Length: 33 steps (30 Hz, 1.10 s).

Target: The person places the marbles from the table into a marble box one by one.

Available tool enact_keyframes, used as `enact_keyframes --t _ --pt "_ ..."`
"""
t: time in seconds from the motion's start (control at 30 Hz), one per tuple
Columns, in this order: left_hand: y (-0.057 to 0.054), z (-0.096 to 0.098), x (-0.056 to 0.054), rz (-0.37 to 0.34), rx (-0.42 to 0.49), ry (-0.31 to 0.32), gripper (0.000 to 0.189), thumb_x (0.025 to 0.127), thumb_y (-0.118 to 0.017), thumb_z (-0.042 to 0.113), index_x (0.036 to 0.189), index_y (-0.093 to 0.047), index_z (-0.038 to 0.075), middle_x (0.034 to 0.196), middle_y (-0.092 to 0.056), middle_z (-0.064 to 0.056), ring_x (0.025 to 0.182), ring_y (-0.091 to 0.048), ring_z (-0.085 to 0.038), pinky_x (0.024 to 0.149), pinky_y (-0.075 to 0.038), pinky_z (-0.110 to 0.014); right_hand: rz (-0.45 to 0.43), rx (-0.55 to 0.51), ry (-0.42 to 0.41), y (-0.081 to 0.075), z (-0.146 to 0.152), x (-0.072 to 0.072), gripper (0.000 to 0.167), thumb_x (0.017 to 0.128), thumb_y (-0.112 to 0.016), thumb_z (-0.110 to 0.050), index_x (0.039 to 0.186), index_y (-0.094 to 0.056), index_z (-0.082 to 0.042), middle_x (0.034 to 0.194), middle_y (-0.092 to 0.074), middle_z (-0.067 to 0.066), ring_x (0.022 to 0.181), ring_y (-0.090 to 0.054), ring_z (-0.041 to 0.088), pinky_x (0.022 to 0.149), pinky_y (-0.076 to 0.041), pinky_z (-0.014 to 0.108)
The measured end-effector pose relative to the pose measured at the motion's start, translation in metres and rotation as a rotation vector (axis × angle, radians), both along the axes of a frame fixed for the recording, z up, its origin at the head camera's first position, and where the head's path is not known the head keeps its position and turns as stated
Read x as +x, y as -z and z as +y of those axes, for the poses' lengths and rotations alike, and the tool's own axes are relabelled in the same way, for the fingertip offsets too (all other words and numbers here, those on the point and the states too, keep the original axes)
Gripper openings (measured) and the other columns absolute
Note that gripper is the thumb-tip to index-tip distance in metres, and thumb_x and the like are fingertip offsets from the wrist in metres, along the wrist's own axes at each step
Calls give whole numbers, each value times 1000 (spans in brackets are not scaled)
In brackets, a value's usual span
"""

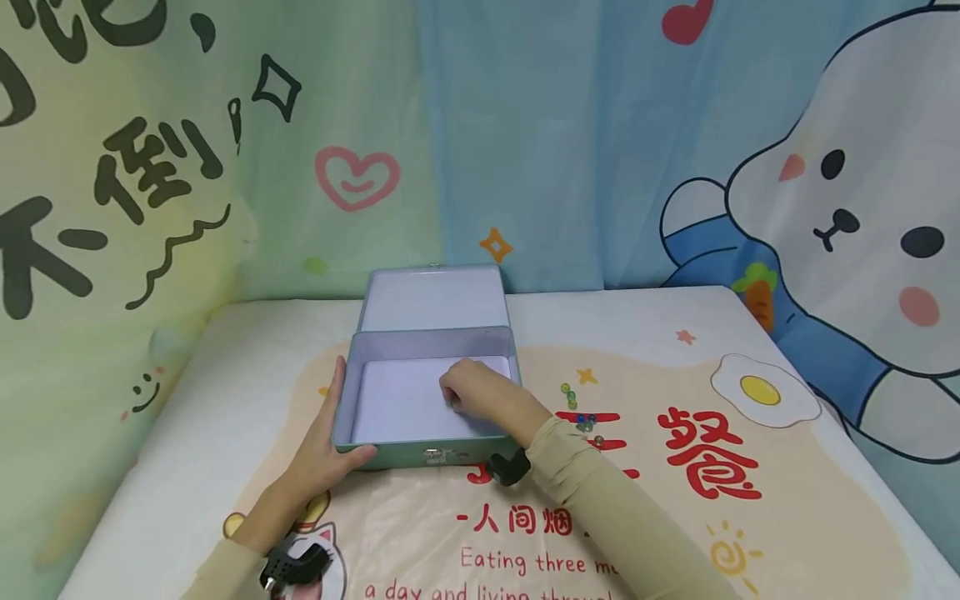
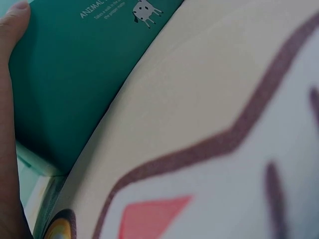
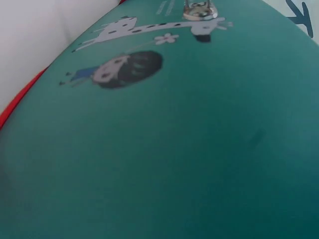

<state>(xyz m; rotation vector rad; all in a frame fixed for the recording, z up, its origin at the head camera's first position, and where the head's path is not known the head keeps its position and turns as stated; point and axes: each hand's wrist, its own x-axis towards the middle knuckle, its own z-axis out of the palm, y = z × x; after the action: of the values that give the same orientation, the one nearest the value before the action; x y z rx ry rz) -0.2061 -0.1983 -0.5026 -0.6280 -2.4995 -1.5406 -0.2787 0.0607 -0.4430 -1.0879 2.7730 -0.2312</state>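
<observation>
Beige sleeves (image 1: 622, 504); left hand (image 1: 322, 446) holds box (image 1: 397, 455) (right hand (image 1: 478, 390) above).

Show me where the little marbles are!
In the head view, the little marbles lie on the printed tablecloth, right of the open box, close beside the right sleeve and left of the fried-egg picture.

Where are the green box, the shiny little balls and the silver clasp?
Green box (image 1: 397, 404), head view: its bare inside floor.
Little balls (image 1: 587, 427), head view: one ball mid-group.
Silver clasp (image 3: 200, 12), right wrist view: its metal front.
</observation>
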Motion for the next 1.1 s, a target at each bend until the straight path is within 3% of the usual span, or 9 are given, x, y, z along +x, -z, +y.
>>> enact_keyframes --t 0.1,0.23,0.3,0.5,0.63,0.73,0.97,1.1 --pt "5 -3 -6 2 -6 -5 123 67 -82 23 153 6 27 162 2 -1 146 -6 -10 113 -15 -41 4 -11 -5 -1 0 -3 14 78 -74 -3 74 -64 -11 74 -62 -3 74 -51 11 74 -45 28" --pt "3 -3 -5 -6 -1 -4 123 66 -82 19 154 5 24 162 2 -3 146 -5 -14 113 -14 -29 -2 -15 -7 -1 1 -3 11 79 -74 -4 77 -65 -11 76 -63 -2 75 -53 11 74 -46 28" --pt "-3 0 -2 -9 -1 -3 122 67 -81 19 154 5 19 161 2 -8 146 -5 -19 113 -13 -27 3 -13 -14 -1 1 -2 10 79 -74 -4 79 -66 -10 78 -64 -1 76 -55 12 75 -47 28" --pt "-29 8 10 -19 4 8 119 70 -79 21 153 4 9 160 2 -17 145 -5 -36 108 -14 -61 10 -16 -12 -2 1 0 9 80 -72 -3 86 -69 -9 83 -67 0 81 -58 14 78 -48 29" --pt "-31 10 10 -21 19 12 119 69 -79 21 153 4 8 160 2 -19 144 -6 -41 105 -14 -66 -3 -20 10 -4 2 0 12 80 -73 -4 91 -71 -8 87 -67 2 83 -60 15 81 -49 30" --pt "-29 9 9 -22 22 10 119 68 -79 19 153 4 8 160 2 -18 144 -5 -40 107 -13 -64 11 -40 15 -5 3 0 14 80 -74 -6 94 -71 -8 89 -67 3 84 -60 15 81 -49 30" --pt "-29 8 13 -18 7 2 118 69 -78 15 154 3 10 160 1 -15 145 -5 -10 108 -15 -62 17 -139 35 -14 12 3 21 83 -72 -12 103 -72 -5 96 -70 6 86 -63 17 80 -50 31" --pt "-30 9 13 -11 5 1 117 68 -78 14 154 2 10 160 1 -15 146 -5 -14 106 -14 -65 18 -200 73 -26 23 7 24 84 -71 -15 107 -71 -5 101 -70 7 89 -63 18 80 -50 32"
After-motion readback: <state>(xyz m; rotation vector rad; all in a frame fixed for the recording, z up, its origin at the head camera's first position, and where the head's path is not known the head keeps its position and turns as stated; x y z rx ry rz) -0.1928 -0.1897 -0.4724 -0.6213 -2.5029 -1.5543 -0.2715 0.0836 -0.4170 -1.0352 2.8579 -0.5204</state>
